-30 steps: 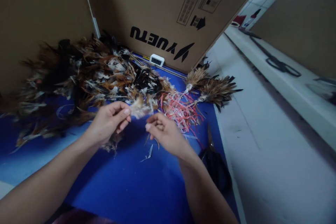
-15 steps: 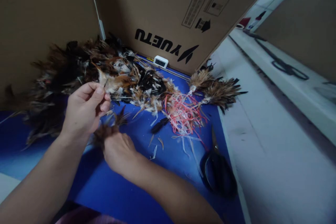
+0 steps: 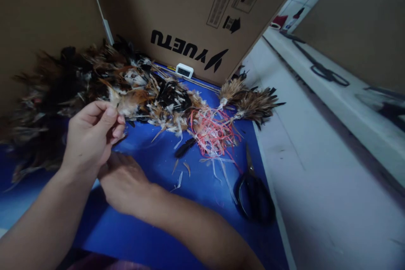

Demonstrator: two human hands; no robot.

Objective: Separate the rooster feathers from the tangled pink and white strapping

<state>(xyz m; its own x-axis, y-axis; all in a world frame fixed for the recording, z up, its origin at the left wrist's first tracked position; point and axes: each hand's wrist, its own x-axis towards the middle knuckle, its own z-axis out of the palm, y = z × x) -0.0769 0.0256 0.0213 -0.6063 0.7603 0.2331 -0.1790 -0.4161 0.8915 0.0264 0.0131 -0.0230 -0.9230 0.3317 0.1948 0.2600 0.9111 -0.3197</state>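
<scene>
My left hand [image 3: 91,135] is closed in a pinch, thumb against finger, on a light brown feather [image 3: 112,95] whose tip sticks up past the fingertips. Just below it, my right hand [image 3: 125,183] reaches leftward, low over the blue tabletop [image 3: 164,228]. Its fingers are hidden behind my left wrist, so what they hold, if anything, cannot be seen. Beyond both hands lies a large heap of brown, black and white feathers [image 3: 126,76].
A tangle of pink and clear ties [image 3: 213,133] lies right of the heap, beside bundled brown feathers [image 3: 257,103]. Black-handled scissors [image 3: 255,196] rest near the table's right edge. A small white digital display [image 3: 184,71] stands against a cardboard box [image 3: 177,4] at the back.
My right hand has moved left, behind my left wrist, and the dark feathers near it are out of sight. My left hand keeps its pinch. The whole view has shifted slightly.
</scene>
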